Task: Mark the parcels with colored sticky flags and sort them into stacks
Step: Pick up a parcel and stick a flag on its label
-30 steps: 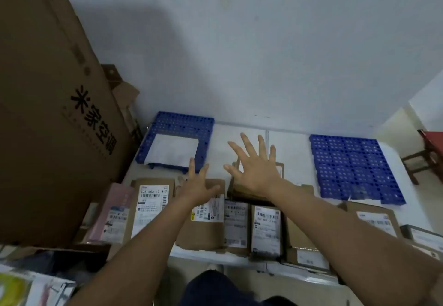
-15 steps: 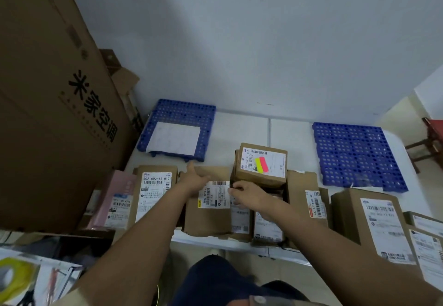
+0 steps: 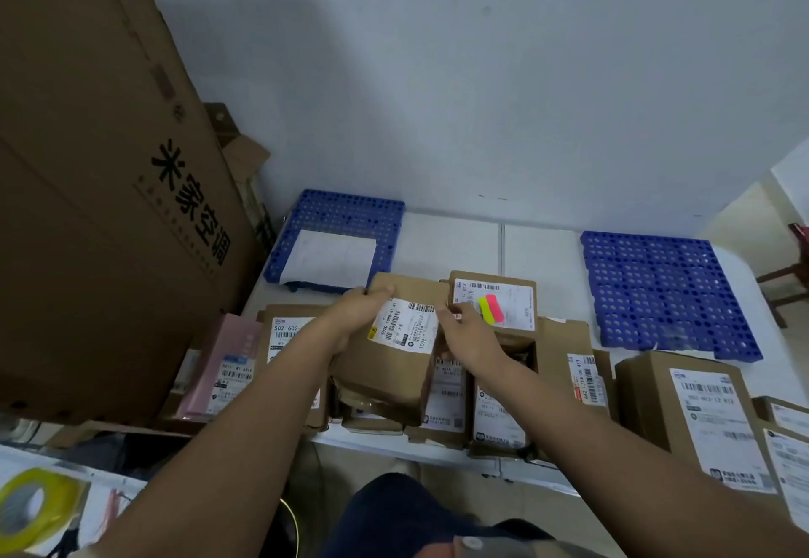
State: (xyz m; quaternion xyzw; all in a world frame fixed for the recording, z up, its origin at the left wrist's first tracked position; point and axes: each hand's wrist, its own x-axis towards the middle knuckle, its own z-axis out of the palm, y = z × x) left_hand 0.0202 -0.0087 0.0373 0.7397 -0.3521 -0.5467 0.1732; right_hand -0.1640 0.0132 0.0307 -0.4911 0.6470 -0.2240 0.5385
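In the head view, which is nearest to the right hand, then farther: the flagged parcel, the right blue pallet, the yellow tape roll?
1. Flagged parcel: just beyond the right hand, at its fingertips.
2. Right blue pallet: farther right, on the table's far side.
3. Yellow tape roll: farthest, at the bottom left corner.

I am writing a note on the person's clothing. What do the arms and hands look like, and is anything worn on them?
Both forearms are bare up to the frame edge: no sleeves show. The left hand and the right hand wear no gloves. No watch, ring or band is visible on them.
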